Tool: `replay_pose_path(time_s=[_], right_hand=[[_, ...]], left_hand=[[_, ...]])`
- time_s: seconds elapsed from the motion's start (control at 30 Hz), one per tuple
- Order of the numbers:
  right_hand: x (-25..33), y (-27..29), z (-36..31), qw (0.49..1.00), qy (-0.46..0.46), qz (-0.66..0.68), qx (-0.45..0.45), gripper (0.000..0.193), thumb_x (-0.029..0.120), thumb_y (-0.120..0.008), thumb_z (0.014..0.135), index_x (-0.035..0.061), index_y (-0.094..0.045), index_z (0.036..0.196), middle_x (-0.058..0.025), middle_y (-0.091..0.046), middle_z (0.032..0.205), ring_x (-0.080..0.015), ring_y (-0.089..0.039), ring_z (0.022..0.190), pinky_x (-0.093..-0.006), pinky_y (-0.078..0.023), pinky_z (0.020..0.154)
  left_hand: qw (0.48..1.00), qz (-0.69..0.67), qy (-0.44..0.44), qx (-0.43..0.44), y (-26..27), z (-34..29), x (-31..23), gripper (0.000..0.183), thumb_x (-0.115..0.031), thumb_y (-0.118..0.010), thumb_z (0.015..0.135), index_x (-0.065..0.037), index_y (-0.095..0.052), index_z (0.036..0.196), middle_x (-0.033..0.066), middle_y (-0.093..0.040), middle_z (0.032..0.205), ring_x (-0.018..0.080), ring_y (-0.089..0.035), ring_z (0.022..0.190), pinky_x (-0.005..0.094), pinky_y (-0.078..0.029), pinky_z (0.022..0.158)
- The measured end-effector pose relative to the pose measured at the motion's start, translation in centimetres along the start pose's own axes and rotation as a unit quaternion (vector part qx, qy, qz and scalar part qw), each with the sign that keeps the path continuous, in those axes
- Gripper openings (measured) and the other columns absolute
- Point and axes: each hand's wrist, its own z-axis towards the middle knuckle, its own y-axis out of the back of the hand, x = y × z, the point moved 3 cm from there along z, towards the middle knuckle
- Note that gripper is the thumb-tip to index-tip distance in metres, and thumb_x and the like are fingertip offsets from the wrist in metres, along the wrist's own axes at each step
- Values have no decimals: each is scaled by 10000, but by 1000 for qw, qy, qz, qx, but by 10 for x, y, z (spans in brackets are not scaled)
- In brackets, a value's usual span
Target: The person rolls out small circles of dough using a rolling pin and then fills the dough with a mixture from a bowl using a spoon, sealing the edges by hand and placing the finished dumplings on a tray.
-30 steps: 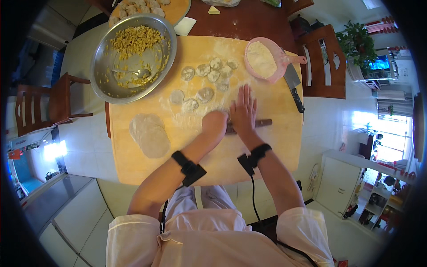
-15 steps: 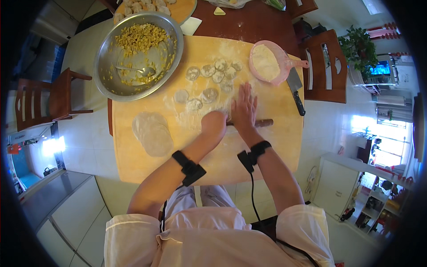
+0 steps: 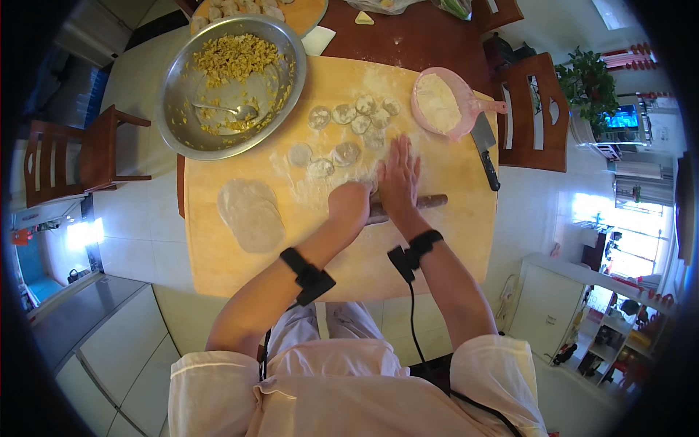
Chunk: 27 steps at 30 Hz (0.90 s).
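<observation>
My right hand (image 3: 398, 175) lies flat with its fingers stretched forward, its palm over a brown rolling pin (image 3: 435, 202). Beside it, my left hand (image 3: 350, 202) is closed at the pin's left end; whatever its fingers hold is hidden. Just beyond both hands, several small floured dough discs (image 3: 345, 154) are scattered on the floury wooden board (image 3: 335, 269). To the left lies an overlapping pile of thin, rolled-out dough wrappers (image 3: 251, 216).
A large steel bowl (image 3: 169, 130) with chopped yellowish filling (image 3: 234, 60) and a spoon (image 3: 244, 112) stands at the far left. Flour fills a pink scoop (image 3: 466, 109) at the far right, near a knife (image 3: 486, 154). Behind, a round tray (image 3: 306, 16) bears dumplings.
More of the rolling pin shows between my hands, and its left part has come slightly nearer to me. Both hands stay in almost the same place.
</observation>
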Motion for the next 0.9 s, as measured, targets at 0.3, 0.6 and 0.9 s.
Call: replay_pose_path(time_s=[0.3, 0.6, 0.9], right_hand=[[0, 45, -129, 999, 25, -6, 34, 548, 250, -496, 943, 37, -417, 1442, -181, -336, 1547, -382, -331, 1417, -627, -243, 1098], [4, 13, -49, 1000, -5, 5, 15, 572, 229, -497, 957, 24, -349, 1471, -168, -263, 1581, -331, -282, 1448, -547, -246, 1143], [6, 19, -51, 999, -8, 1, 44, 548, 202, -483, 939, 21, -391, 1448, -177, -307, 1558, -340, -311, 1432, -554, -260, 1128]], left_hand=[[889, -399, 225, 10, 5, -40, 40, 142, 37, -630, 759, -20, -618, 889, 78, -631, 720, 159, -617, 702, 320, -491, 617], [995, -66, 73, -15, 8, -10, 9, 116, -165, -650, 789, -88, -700, 860, 169, -647, 748, 354, -638, 720, 442, -494, 647], [963, -247, 107, -8, 2, -35, 19, 223, -104, -675, 711, -47, -663, 926, 184, -687, 857, 372, -659, 799, 452, -519, 703]])
